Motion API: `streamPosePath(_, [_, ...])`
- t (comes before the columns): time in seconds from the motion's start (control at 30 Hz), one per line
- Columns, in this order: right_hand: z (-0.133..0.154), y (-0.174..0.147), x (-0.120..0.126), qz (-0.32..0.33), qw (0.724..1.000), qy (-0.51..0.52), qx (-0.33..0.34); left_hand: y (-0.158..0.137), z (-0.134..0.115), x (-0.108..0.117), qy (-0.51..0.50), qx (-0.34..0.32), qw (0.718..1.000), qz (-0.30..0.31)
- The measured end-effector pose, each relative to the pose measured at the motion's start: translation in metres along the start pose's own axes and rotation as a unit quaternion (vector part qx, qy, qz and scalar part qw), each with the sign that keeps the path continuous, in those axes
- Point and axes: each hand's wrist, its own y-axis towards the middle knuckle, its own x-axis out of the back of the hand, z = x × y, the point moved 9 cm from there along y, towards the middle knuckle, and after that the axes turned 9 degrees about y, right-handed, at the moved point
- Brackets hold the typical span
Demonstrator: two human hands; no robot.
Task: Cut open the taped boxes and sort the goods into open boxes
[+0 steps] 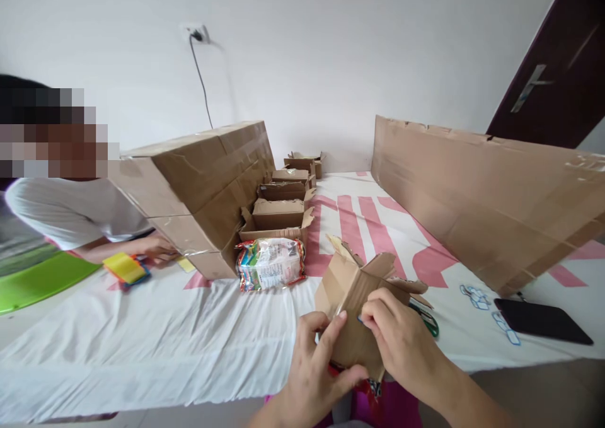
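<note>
A small open cardboard box [352, 289] stands tilted at the table's front edge, its flaps raised. My left hand [316, 365] steadies it from the left, thumb low and fingers against its side. On the box's near face, my right hand [397, 327] is closed in a pinch. A bit of blue-edged label [360, 319] shows at those fingertips; most of it is hidden. Behind my right hand lies a green looped handle [429, 322], partly covered. Red shiny wrapping [371, 396] is visible below the box.
A printed snack packet [271, 264] lies before a row of open boxes [276, 217]. Large cardboard panels stand left [203, 188] and right [472, 195]. Blue-edged labels [505, 327] lie by a black phone [543, 321]. Another person's hand [158, 248] rests near a yellow pad [125, 267].
</note>
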Motion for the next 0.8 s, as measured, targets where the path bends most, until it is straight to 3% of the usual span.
streamPosePath(0.3, [0.003, 0.001, 0.003, -0.006, 0.999, -0.049, -0.003, 0.002, -0.002, 0.001, 0.023, -0.023, 0.999, -0.011])
streamPosePath(0.43, [0.01, 0.001, 0.01, -0.026, 0.998, -0.045, 0.032, 0.005, -0.003, 0.002, 0.032, -0.034, 0.998, -0.033])
streamPosePath(0.53, [0.016, -0.01, 0.02, -0.076, 0.994, 0.037, 0.069, 0.004, -0.003, 0.004, 0.037, -0.032, 0.998, -0.041])
streamPosePath(0.6, [0.005, -0.025, 0.033, -0.126, 0.981, 0.135, 0.061, 0.002, 0.0, 0.005, 0.045, -0.027, 0.998, -0.038])
streamPosePath(0.63, [-0.012, -0.035, 0.041, -0.161, 0.97, 0.181, 0.02, 0.001, 0.002, 0.006, 0.049, -0.025, 0.998, -0.037])
streamPosePath(0.7, [-0.065, -0.064, 0.06, -0.237, 0.934, 0.238, -0.125, -0.001, 0.006, 0.008, 0.053, -0.023, 0.998, -0.039])
streamPosePath(0.73, [-0.102, -0.088, 0.07, -0.287, 0.894, 0.248, -0.239, -0.002, 0.007, 0.009, 0.054, -0.024, 0.997, -0.045])
streamPosePath(0.8, [-0.156, -0.13, 0.092, -0.325, 0.853, 0.232, -0.336, -0.002, 0.008, 0.012, 0.056, -0.026, 0.997, -0.055])
